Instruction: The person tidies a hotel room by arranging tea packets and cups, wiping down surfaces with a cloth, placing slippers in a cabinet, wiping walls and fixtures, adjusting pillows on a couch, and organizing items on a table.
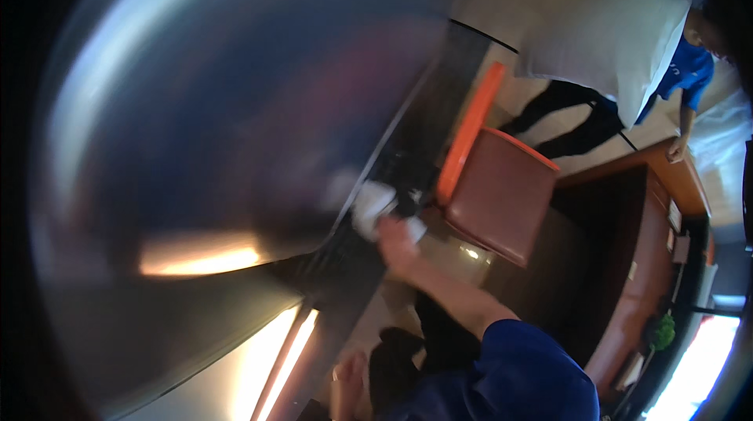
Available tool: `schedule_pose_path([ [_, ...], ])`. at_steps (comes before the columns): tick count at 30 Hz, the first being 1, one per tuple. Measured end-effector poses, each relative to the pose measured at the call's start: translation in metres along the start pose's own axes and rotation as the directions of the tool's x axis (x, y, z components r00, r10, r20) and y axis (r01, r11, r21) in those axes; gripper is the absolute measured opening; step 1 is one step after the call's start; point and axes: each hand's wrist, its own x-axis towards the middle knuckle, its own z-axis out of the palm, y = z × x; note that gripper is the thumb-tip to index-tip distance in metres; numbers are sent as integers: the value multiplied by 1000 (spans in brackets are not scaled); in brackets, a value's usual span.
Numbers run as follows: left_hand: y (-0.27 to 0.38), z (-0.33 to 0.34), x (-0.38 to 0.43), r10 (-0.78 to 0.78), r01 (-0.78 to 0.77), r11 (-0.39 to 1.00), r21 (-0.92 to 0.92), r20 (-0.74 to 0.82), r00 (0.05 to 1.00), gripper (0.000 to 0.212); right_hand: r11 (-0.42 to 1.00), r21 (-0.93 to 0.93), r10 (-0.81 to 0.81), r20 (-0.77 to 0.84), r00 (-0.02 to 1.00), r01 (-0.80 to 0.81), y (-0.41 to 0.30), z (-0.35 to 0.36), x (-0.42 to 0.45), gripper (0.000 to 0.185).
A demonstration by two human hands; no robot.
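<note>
In the head view my right hand (397,244) grips a crumpled white cloth (373,209) at the end of my outstretched arm. The cloth lies over the dark ledge (406,156) against the lower edge of a large glossy panel (247,127). That panel carries blurred reflections, and the cloth is mirrored faintly in it. Low in the picture hangs my left hand (350,368), near my dark trousers and apart from the panel. Its fingers are too blurred to show whether anything is in them.
A chair (500,194) with an orange frame and brown seat stands right of the ledge. Beyond it curves a brown counter (632,280) with a green plant (663,331). Another person (685,74) in a blue shirt carries a white pillow-like bundle (606,44). A lit strip (288,362) glows lower left.
</note>
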Motion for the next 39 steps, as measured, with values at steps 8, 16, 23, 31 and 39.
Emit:
schedule_pose_path([
  [8, 261, 32, 209, 601, -590, 800, -114, 143, 787, 56, 265, 853, -296, 515, 804, -448, -77, -9, -209, 48],
  [16, 350, 113, 287, 595, -608, 790, 76, 142, 791, 52, -384, 801, 553, 598, 581, -459, 54, -42, -213, 44],
  [23, 303, 130, 329, 478, -470, 852, -230, -26, 878, 30, 43, 972, 923, 49, 382, -229, 245, -13, -75, 35],
  [31, 311, 137, 314, 353, -315, 881, -353, 48, 934, 29, 410, 402, 878, 69, 474, -819, 394, 126, -6, 29],
  [39, 308, 137, 331, 403, -342, 833, -434, 54, 914, 26, 175, 524, 365, 752, 549, -834, 121, 122, -188, 49],
])
